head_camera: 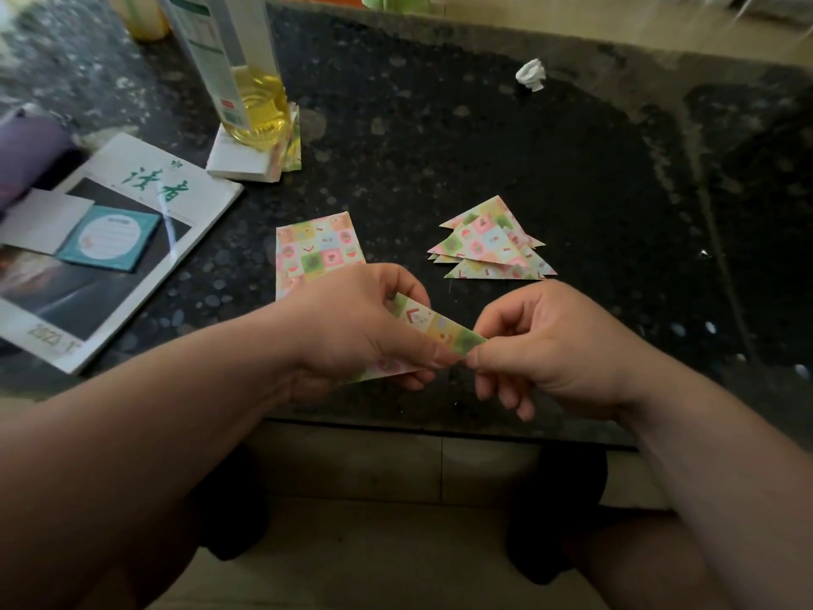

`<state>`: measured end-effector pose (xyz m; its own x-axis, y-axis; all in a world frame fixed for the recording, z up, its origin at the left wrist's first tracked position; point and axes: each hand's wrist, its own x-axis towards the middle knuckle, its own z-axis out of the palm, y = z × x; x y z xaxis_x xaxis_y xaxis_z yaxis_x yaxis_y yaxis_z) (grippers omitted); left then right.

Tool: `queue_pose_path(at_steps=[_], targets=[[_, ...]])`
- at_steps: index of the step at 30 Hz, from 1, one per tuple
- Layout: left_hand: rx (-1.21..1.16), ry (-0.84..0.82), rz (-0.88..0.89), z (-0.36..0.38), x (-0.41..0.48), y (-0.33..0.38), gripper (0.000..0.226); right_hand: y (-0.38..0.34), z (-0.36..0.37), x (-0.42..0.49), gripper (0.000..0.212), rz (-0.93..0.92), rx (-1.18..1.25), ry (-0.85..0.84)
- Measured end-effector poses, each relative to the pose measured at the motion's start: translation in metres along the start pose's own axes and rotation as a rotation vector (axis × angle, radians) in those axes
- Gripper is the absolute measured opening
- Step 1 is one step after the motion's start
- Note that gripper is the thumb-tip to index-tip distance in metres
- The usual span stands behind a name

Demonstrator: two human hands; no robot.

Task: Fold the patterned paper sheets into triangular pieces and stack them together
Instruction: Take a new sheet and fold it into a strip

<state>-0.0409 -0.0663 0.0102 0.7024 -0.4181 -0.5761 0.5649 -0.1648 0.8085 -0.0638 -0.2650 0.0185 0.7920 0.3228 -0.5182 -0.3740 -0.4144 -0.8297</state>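
Both hands on one sheet, mid-fold, held over the near edge of the table (484,125).

My left hand (352,319) curls round the sheet (433,325), thumb pressing its near edge; my right hand (550,345) pinches the corner between thumb and forefinger. It hangs in the air, just nearer me than the flat sheets (316,253), with the stack (492,246) of triangles beyond it to the right. My worry is the corners slipping out of line — with nothing firm beneath, the crease could run crooked and the piece would stack badly.
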Motion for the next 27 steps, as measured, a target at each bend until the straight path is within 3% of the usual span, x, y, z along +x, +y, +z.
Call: queue_pose_path(at_steps=[7,13,15,19,27], targets=[[0.061,-0.045,-0.02,-0.004,-0.002,0.005,0.052,-0.003,-0.001,-0.001,0.015,0.064,0.009,-0.014],[0.068,0.056,-0.011,-0.021,0.001,0.006,0.057,-0.001,-0.036,-0.003,0.022,0.06,0.065,0.309],[0.076,0.059,-0.006,-0.02,0.001,0.005,0.058,-0.001,-0.034,-0.004,0.022,0.031,0.064,0.263],[0.086,0.035,-0.004,-0.014,0.004,0.004,0.058,-0.002,-0.011,-0.003,0.005,-0.021,-0.009,0.017],[0.084,-0.025,-0.01,-0.01,0.002,0.007,0.057,-0.003,-0.011,-0.003,0.012,-0.045,-0.044,0.013]])
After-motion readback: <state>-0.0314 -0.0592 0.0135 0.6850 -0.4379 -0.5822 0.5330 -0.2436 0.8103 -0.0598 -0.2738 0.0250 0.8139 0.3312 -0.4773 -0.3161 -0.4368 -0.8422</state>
